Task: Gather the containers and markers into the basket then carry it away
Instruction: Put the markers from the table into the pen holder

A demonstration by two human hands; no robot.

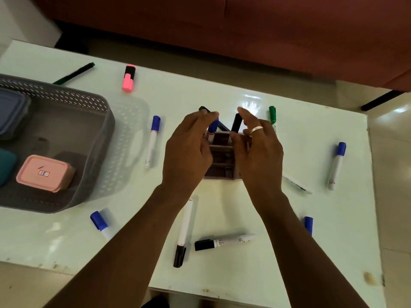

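Note:
A small brown pen holder [222, 155] with compartments stands at the middle of the white table [289, 252], with markers sticking up from its far end. My left hand [189, 152] covers its left side, fingers closed around a blue-capped marker [214, 126] beside a black cap [204, 108]. My right hand [259, 156] is on the right side, thumb and forefinger pinching a black marker [236, 123] that stands in the holder. The grey basket [89, 94] at the left holds a pink container [44, 172], a blue-grey one [11, 112] and a teal one [6, 165].
Loose markers lie around: pink highlighter [128, 78], dark green pen [74, 73], blue-capped ones [153, 141] [101, 223] [337, 165] [308, 225], green-capped one [272, 115], two black-capped ones [183, 232] [222, 241]. A red-brown sofa [266, 30] runs along the table's far side.

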